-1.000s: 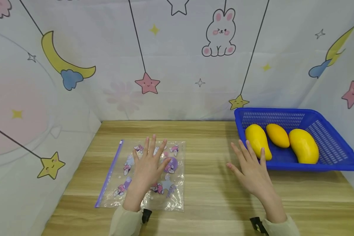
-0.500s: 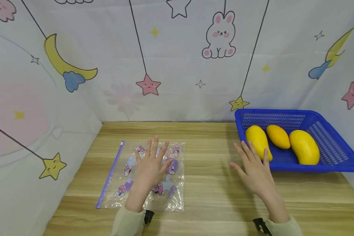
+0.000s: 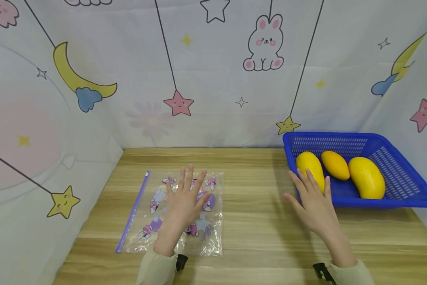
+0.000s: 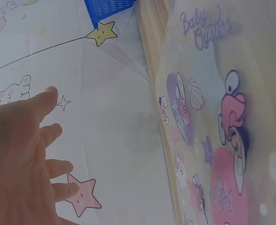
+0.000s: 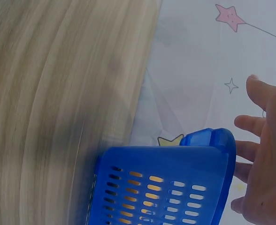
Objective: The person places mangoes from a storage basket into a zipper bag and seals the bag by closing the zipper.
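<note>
While both hands' fingers spread apart, three mangoes (image 3: 336, 164) fill the blue basket (image 3: 405, 186)

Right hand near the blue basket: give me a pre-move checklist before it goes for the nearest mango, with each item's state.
1. Right hand holds nothing, fingers spread: ok.
2. Nearest mango lies uncovered at the left end of the blue basket: ok.
3. Two other mangoes lie to its right, out of the hand's way: ok.
4. Hand has cleared the basket's near rim: cannot tell; the fingers overlap it in the head view.
5. Left hand is open over the zip bag: ok.
6. Zip bag's mouth open: cannot tell.
</note>
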The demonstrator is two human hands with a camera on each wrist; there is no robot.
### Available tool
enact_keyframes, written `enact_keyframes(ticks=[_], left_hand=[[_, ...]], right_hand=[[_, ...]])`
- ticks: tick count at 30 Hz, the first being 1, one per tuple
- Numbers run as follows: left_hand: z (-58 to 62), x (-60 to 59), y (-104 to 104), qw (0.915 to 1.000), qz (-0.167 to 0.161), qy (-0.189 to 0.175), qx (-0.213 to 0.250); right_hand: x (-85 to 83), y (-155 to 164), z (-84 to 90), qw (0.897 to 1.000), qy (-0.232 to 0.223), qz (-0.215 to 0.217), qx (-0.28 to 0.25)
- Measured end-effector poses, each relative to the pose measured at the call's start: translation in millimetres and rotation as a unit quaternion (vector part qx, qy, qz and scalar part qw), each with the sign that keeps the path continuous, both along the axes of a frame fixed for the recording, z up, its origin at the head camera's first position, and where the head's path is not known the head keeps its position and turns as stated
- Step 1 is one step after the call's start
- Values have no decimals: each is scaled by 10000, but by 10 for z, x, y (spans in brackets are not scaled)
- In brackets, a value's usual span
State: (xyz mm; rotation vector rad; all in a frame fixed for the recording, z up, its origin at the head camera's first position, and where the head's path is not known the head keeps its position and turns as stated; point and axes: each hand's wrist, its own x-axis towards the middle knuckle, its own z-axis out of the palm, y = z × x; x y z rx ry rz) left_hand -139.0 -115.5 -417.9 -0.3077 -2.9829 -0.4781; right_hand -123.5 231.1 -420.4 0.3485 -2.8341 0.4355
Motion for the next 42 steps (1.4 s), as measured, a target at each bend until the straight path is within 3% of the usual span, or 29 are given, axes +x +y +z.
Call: enact_keyframes(ticks=[15,37,42], left_hand=[[-45,4,136,9995,-168,107,254],[-111,-6,390,9991,-330,-14,267],[-125,-1,439,9984,-438,25,347]], right_hand=[[30,242,68,10000,50,-37,50],[15,449,18,9990,335,2,-288],[29,486,22,9979,255,80,-588]])
